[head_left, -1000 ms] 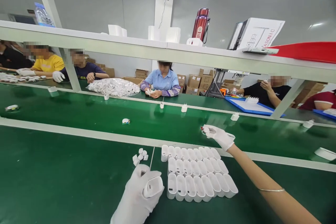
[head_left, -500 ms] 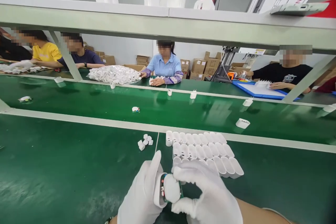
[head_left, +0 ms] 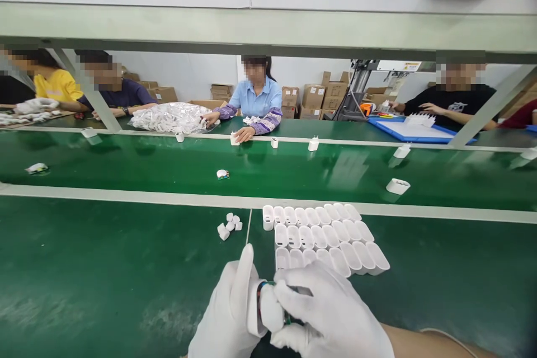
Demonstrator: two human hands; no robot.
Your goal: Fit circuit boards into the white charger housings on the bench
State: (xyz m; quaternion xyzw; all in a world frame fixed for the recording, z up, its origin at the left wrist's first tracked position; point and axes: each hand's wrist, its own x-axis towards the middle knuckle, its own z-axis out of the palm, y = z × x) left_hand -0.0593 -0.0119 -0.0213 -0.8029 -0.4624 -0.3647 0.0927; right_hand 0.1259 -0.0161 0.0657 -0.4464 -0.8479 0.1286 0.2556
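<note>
My gloved left hand (head_left: 226,310) grips a white plastic charger housing (head_left: 252,309), its open end turned to the right. A small green circuit board (head_left: 287,318) with a white block (head_left: 272,307) on it sits partly at the mouth of that housing. My gloved right hand (head_left: 335,313) pinches the board from the right, fingers bent over it and covering much of it. How deep the board sits inside cannot be made out. Just beyond my hands stand three rows of open white housings (head_left: 325,239). Several small white blocks (head_left: 224,233) lie to their left.
Past the bench rail (head_left: 126,196) runs a green belt (head_left: 168,165) carrying chargers, an open housing (head_left: 397,186) and a circuit board (head_left: 222,174). Across it sit several co-workers, one beside a clear bag (head_left: 168,117) of white parts. A shelf (head_left: 251,17) spans overhead.
My right fingers have shifted and curled further over the circuit board. Across the belt, a co-worker's hand has moved to a charger at the belt's edge. The view has tilted down slightly.
</note>
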